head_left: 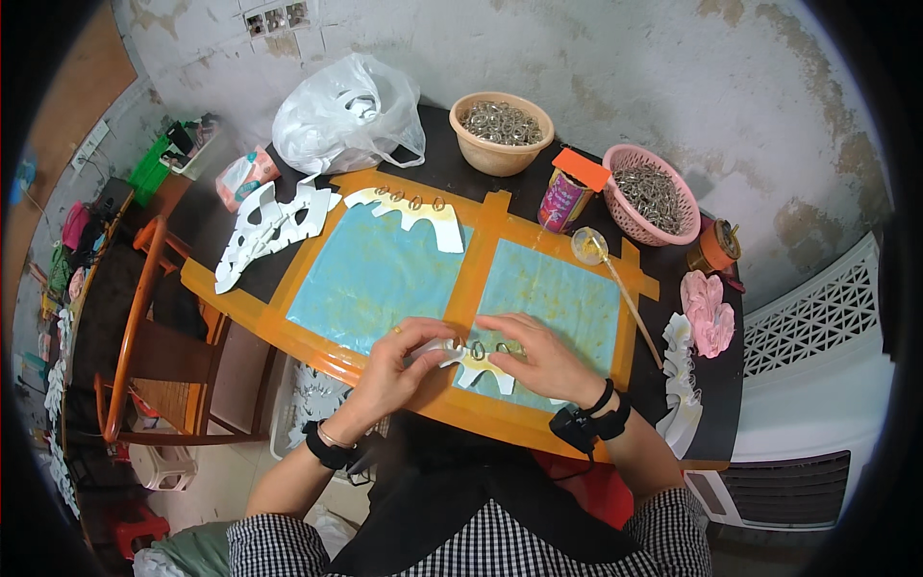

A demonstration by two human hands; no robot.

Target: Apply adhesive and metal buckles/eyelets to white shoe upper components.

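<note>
Both hands meet at the table's near edge over a white scalloped strip (486,376) with metal rings and yellowish glue on it. My left hand (394,370) pinches the strip's left end between thumb and fingers. Bent over its right part, my right hand (540,362) grips it near a ring; the fingertips partly hide the contact. Farther off, a similar white strip (444,229) carries several metal rings along its upper edge. It lies on the left blue sheet (370,288), which is bordered by orange tape. The strip in my hands overlaps the right blue sheet (553,288).
At the back stand a peach bowl (502,163) and a pink basket (673,231), both full of metal rings. A stick (635,313) rests on a small glue dish (588,247). More white pieces lie at left (255,231) and right (680,394). A plastic bag (336,125) stands far left.
</note>
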